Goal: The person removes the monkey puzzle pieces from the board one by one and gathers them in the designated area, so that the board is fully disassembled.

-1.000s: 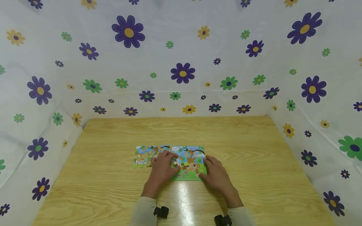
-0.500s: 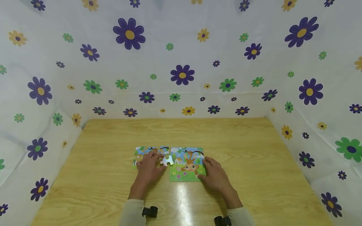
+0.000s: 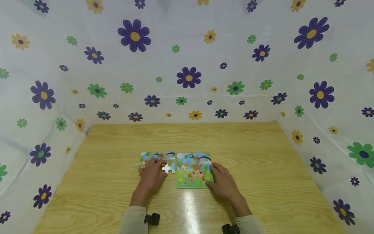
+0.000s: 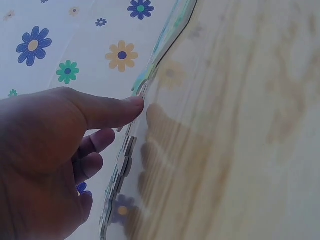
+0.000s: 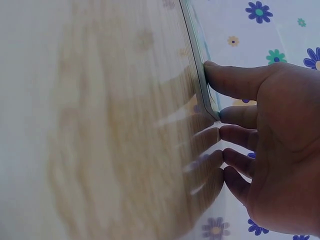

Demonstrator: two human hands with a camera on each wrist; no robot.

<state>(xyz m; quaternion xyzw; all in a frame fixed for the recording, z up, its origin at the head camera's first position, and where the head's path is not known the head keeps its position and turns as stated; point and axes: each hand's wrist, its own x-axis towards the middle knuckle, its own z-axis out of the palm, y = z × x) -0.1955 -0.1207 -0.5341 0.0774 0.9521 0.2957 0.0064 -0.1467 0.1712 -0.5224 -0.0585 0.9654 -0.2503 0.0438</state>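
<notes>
A puzzle piece (image 3: 168, 168), glossy and pale with glare, looks light, stiff and thin. It would probably slide easily on the smooth table (image 3: 239, 146); its narrow tabs could bend or chip, so it is best taken by opposite edges of its body.

It sits left of the monkey-print board (image 3: 193, 170), beside the other pieces (image 3: 157, 155). The left hand (image 3: 150, 175) appears to pinch it, thumb at the near edge and forefinger at the far one, with the piece showing just right of the fingers. The left wrist view shows the thumb against a thin edge; the forefinger's contact is hidden.

The right hand (image 3: 225, 180) holds the board's right side near the closest corner, thumb and forefinger touching it. The board looks flat, rigid and light, and is best held by its rim.
</notes>
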